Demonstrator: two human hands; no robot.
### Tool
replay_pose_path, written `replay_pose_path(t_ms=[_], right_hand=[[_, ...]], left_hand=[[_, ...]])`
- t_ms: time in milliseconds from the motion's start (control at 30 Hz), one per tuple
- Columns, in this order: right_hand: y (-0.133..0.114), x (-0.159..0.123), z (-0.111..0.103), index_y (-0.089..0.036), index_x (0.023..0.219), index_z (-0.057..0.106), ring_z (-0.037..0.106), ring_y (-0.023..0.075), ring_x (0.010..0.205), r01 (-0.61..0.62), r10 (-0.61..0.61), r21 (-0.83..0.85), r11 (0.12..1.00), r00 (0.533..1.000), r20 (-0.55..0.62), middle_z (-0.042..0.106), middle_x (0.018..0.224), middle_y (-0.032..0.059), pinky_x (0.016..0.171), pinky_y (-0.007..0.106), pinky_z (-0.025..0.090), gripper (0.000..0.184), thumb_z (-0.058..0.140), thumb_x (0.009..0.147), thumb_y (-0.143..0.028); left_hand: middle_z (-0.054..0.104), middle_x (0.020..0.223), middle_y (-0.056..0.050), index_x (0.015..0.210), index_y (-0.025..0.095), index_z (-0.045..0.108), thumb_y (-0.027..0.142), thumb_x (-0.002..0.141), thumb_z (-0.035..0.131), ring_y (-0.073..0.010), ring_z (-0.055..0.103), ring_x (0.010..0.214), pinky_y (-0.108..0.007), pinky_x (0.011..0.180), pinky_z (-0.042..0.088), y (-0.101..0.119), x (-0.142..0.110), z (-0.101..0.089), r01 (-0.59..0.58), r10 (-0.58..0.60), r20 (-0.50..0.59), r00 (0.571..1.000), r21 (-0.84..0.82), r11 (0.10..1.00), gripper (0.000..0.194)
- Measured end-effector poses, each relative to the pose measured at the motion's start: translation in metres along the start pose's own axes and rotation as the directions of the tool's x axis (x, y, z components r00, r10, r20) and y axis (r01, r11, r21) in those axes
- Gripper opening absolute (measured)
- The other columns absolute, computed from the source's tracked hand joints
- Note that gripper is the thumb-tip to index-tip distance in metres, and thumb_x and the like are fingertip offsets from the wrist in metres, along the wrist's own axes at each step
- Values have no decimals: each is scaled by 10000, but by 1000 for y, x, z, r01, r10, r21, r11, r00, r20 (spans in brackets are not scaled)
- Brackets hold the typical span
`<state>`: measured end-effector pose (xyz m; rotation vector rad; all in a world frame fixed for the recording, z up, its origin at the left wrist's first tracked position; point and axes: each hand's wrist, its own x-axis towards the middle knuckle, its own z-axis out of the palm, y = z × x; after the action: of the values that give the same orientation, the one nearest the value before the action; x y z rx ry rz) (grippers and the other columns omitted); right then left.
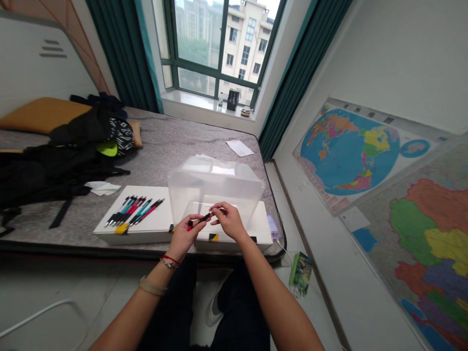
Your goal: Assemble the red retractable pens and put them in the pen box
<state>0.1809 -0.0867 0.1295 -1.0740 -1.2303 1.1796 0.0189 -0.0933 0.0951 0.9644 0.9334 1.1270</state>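
My left hand [185, 232] and my right hand [227, 219] meet in front of a clear plastic box [214, 190]. Together they hold one black pen with a red end [200, 220]: the left hand grips its red end, the right pinches the tip end. Both hands hover over a white board [252, 229] at the near edge of a grey mattress [164, 146]. Several more pens [134, 210], red and teal among them, lie side by side on the board's left part.
A black bag and dark clothes [54, 156] with an orange cushion [40, 114] lie at the left of the mattress. Paper sheets [239, 147] lie further back. A green packet [301, 273] sits on the floor. Maps [358, 151] cover the right wall.
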Motion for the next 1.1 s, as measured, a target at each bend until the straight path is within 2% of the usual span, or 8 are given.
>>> replay_pose_path(t_ms=[133, 633, 767, 833, 900, 967, 1033, 1100], right_hand=[[-2, -2, 2, -172, 942, 638, 694, 173, 795, -22, 22, 59, 998, 1000, -3, 651, 950, 47, 592, 290, 623, 314, 657, 809, -455], [13, -16, -6, -193, 985, 722, 657, 155, 812, 57, -50, -61, 996, 992, 118, 625, 1066, 60, 569, 246, 596, 309, 641, 823, -444], [25, -9, -15, -206, 1066, 710, 665, 158, 816, 27, -4, -116, 993, 980, 198, 645, 1112, 70, 624, 270, 578, 331, 592, 863, -441], [31, 6, -23, -205, 1126, 678, 666, 169, 833, -9, 46, -244, 970, 988, 146, 671, 1090, 72, 679, 300, 570, 330, 537, 907, -408], [37, 26, -31, -193, 1130, 669, 658, 179, 858, -48, 67, -525, 850, 998, 18, 693, 1044, 77, 768, 325, 545, 287, 504, 934, -324], [42, 46, -37, -181, 1087, 688, 630, 208, 982, -66, 74, -819, 570, 997, -29, 684, 1086, 99, 895, 343, 487, 250, 499, 925, -201], [45, 63, -37, -176, 1106, 682, 595, 232, 1069, -35, 152, -959, 283, 988, 9, 662, 1138, 121, 924, 335, 455, 291, 473, 912, -119], [46, 75, -34, -176, 1148, 663, 578, 237, 1099, 58, 252, -992, 112, 964, 85, 642, 1172, 131, 914, 315, 448, 328, 470, 899, -86]], left_hand=[[490, 512, 80, 965, 162, 601, 360, 679, 799, -34, 318, 387, -171, 394, 184, 3, 1, -4, 4, -4, 18, 1000, -2, 1000, 401], [663, 653, -9, 970, 153, 595, 449, 696, 774, -24, 325, 365, -179, 374, 178, -5, -9, -1, 41, -44, 39, 998, 88, 995, 441], [726, 792, -63, 981, 165, 571, 463, 693, 768, -8, 294, 340, -175, 353, 179, -10, -17, -2, 112, -111, 34, 993, -12, 994, 459], [738, 903, -93, 997, 175, 546, 446, 711, 758, 5, 275, 341, -165, 352, 194, -13, -22, -6, 145, -146, 6, 989, -98, 985, 447], [733, 944, -94, 998, 177, 538, 422, 717, 759, 17, 272, 343, -153, 355, 204, -17, -27, -10, 168, -176, -39, 984, -161, 973, 433], [724, 926, -73, 989, 171, 549, 408, 711, 770, 25, 278, 344, -144, 356, 211, -19, -32, -15, 178, -196, -79, 977, -197, 964, 427], [710, 903, -51, 987, 165, 565, 405, 703, 781, 32, 281, 344, -139, 355, 217, -21, -36, -18, 183, -209, -100, 973, -222, 958, 430], [695, 882, -34, 982, 159, 576, 406, 696, 789, 36, 279, 343, -137, 350, 212, -21, -38, -21, 185, -216, -110, 970, -240, 953, 433]])
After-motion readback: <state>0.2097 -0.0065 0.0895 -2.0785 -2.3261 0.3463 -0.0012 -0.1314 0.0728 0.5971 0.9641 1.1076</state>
